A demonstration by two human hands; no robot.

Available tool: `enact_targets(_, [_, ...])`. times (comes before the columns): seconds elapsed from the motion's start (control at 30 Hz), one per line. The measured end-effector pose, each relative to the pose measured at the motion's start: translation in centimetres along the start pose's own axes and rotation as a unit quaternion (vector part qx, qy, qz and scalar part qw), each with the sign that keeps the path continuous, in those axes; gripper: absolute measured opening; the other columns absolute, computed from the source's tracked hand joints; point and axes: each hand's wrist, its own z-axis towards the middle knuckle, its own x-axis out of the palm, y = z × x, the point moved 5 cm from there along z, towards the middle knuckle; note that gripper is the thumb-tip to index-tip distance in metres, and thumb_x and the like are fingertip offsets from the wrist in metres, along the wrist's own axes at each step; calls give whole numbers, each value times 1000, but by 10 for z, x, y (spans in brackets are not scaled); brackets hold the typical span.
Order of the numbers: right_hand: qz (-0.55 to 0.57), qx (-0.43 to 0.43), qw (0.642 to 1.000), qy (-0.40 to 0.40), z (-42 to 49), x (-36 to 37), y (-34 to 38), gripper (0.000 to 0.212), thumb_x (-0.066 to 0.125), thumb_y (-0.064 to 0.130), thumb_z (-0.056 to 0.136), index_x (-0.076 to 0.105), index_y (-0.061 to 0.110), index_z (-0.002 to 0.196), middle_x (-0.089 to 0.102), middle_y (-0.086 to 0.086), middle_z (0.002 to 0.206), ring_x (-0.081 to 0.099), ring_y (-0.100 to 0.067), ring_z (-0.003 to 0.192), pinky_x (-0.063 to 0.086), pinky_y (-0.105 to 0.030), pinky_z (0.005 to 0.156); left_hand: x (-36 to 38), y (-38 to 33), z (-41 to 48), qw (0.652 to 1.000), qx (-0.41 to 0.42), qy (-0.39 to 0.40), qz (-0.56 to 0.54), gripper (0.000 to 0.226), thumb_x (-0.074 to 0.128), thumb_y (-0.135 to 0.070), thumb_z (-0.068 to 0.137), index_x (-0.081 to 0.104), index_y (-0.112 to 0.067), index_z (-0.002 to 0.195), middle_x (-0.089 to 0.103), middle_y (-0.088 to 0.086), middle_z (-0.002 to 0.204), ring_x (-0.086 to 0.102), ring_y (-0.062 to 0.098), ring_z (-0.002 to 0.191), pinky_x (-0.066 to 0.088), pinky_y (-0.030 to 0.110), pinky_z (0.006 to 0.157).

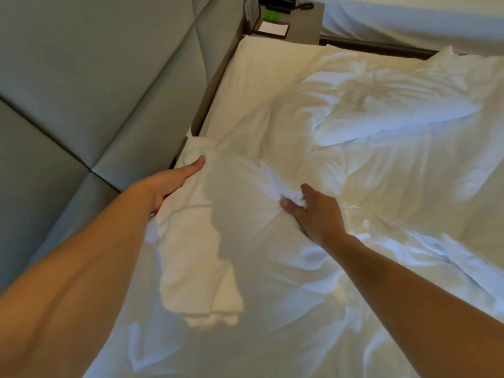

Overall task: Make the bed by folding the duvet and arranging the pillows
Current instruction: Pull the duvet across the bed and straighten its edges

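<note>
No legible text; card [272,29] on nightstand [305,25] is blurred. Left hand [169,184] grips white bedding [231,186] by headboard [95,91], thumb on top, fingers hidden underneath. Right hand [313,211] pinches a bunched fold. Pillow [395,115] lies beyond.

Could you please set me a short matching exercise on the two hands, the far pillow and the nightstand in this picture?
1 left hand
2 right hand
3 far pillow
4 nightstand

A pinches bunched fabric of the near pillow
B lies untouched on the bed
C carries a phone
D grips the near pillow's edge by the headboard

Pairs: 1-D, 2-A, 3-B, 4-C
</note>
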Motion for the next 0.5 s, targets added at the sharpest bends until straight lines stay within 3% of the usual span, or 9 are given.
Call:
enact_targets(0.1, [-5,22,1000,9,-5,4,-4,55,58,66,94,27,27,70,51,7,62,54,-29,66,37,-37,70,13,0,-4,1000,-22,6,-4,69,71,-74,74,78,-20,115,79,11,115,72,31,110,52,44,104])
enact_targets(0.17, [-6,33,999,18,-6,3,-7,55,57,67,94,27,27,70,50,7,61,52,-27,65,37,-37,71,21,-4,-13,999,14,-35,-14,57,75,-64,81,76,-16,110,79,11,109,74,28,98,57,37,88])
enact_targets(0.23, [-1,29,1000,3,-2,-3,-6,53,58,64,95,30,25,72,49,8,62,50,-27,65,37,-37,70,13,-18,-30,983,118,-138,-13,39,77,-54,86,72,-17,98,77,6,98,70,18,81,53,27,66])
enact_targets(0.3, [-5,-9,999,-43,2,-13,4,49,59,61,95,36,22,77,46,11,62,48,-26,66,35,-37,70,-14,-31,-61,935,232,-269,21,32,79,-50,86,68,-21,82,72,-1,84,63,11,69,49,24,54])
enact_targets(0.37, [-35,-73,992,-99,9,-19,25,43,60,59,96,46,20,84,47,14,69,50,-26,71,33,-37,74,-44,-30,-85,887,291,-348,90,41,77,-58,85,72,-17,82,72,-1,79,66,16,71,50,30,60])
enact_targets(0.43, [-86,-97,986,-101,17,-12,45,41,57,58,98,61,18,104,59,5,88,57,-28,88,32,-39,82,-59,-14,-87,840,267,-420,216,50,67,-65,89,76,-17,99,75,10,92,69,33,86,51,39,71])
enact_targets(0.5, [-136,-39,988,-54,23,3,50,45,53,57,99,58,23,129,59,-3,117,54,-30,111,34,-44,94,-48,0,-66,776,218,-454,379,59,56,-64,95,72,-12,117,68,24,111,61,44,104,49,46,81])
